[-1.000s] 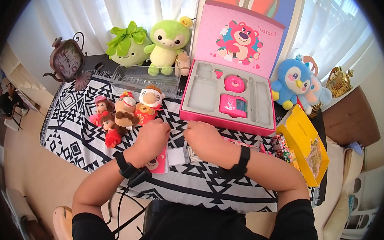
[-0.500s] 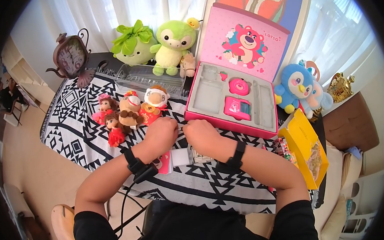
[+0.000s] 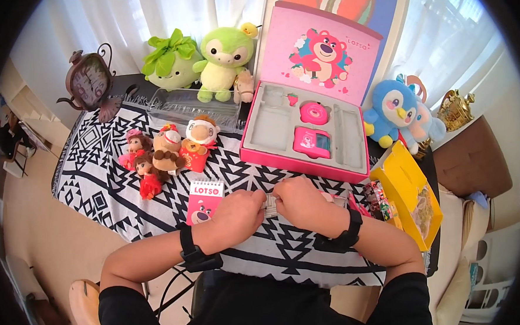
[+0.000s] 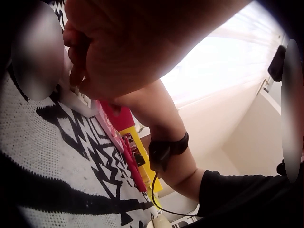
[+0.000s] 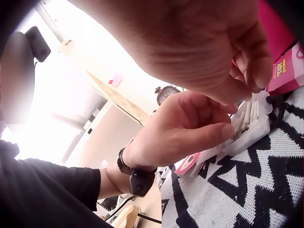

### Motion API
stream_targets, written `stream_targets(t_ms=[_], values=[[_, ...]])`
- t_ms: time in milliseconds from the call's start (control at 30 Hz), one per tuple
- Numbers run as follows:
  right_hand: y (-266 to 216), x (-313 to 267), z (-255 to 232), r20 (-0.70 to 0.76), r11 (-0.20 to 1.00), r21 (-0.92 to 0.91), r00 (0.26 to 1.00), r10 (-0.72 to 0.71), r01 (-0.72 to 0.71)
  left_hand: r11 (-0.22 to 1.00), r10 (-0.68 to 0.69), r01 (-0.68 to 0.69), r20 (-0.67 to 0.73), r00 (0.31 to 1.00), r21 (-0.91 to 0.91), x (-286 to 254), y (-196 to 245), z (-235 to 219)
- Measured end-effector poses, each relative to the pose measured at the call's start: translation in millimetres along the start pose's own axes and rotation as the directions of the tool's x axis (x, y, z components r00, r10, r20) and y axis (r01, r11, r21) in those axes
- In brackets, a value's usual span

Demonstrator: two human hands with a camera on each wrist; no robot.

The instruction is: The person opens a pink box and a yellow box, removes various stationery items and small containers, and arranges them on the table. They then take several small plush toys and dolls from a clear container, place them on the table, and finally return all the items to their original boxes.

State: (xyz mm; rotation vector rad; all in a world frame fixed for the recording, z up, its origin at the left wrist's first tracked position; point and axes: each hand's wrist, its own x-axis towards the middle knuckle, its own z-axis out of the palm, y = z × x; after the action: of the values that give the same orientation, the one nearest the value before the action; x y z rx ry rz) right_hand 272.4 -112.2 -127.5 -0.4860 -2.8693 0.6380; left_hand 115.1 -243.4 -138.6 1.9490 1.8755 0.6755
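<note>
Both hands are low over the cloth, fingertips nearly meeting. My left hand (image 3: 239, 216) has its fingers curled and thumb forward; in the right wrist view the left hand (image 5: 183, 123) reaches the near edge of a clear plastic box (image 5: 256, 135) of thin white sticks (image 5: 246, 118). Just above that box, the right hand (image 5: 204, 52) has bent fingers with thumb and index close together. From the head, the right hand (image 3: 302, 206) covers part of the box. Whether either hand pinches something small is hidden. A LOTSO notepad (image 3: 203, 205) lies left of the left hand.
Behind the hands stands an open pink box (image 3: 307, 168) with grey compartments. Several small dolls and plush toys (image 3: 166, 149) sit at left, larger plush toys (image 3: 227, 58) behind. At right are a yellow box (image 3: 408, 188) and small colourful packages (image 3: 381, 198).
Both hands have moved right and nearer the body, uncovering the LOTSO notepad. The white square item seen beside the notepad earlier is now behind my left hand or out of sight.
</note>
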Motion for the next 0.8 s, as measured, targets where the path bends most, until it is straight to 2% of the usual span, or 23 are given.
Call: stream_targets(t_ms=[200, 267, 500, 600, 733, 800], values=[[-6, -3, 2, -0.037, 0.999, 0.016, 0.999, 0.038, -0.038, 0.998, -0.053, 0.053, -0.002, 0.999, -0.016, 7, 5, 6], [-6, -3, 4, -0.015, 0.999, 0.005, 0.999, 0.051, -0.051, 1.000, -0.007, 0.006, -0.044, 0.999, -0.024, 8, 4, 11], [-8, -6, 4, -0.011, 0.997, -0.005, 0.997, 0.083, -0.083, 1.000, -0.002, 0.001, -0.063, 0.998, -0.009, 6, 6, 9], [-7, -10, 6, 0.029, 0.998, 0.019, 0.998, 0.060, -0.060, 1.000, 0.012, -0.012, -0.015, 1.000, -0.005, 1, 2, 4], [-12, -12, 1, 0.052, 0.999, -0.005, 0.998, 0.034, -0.034, 0.992, 0.093, -0.097, 0.048, 0.994, 0.083, -3, -6, 0], [-13, -13, 0, 0.127, 0.999, -0.039, 0.991, -0.029, 0.035, 0.985, 0.133, -0.140, 0.073, 0.988, 0.096, -3, -10, -1]])
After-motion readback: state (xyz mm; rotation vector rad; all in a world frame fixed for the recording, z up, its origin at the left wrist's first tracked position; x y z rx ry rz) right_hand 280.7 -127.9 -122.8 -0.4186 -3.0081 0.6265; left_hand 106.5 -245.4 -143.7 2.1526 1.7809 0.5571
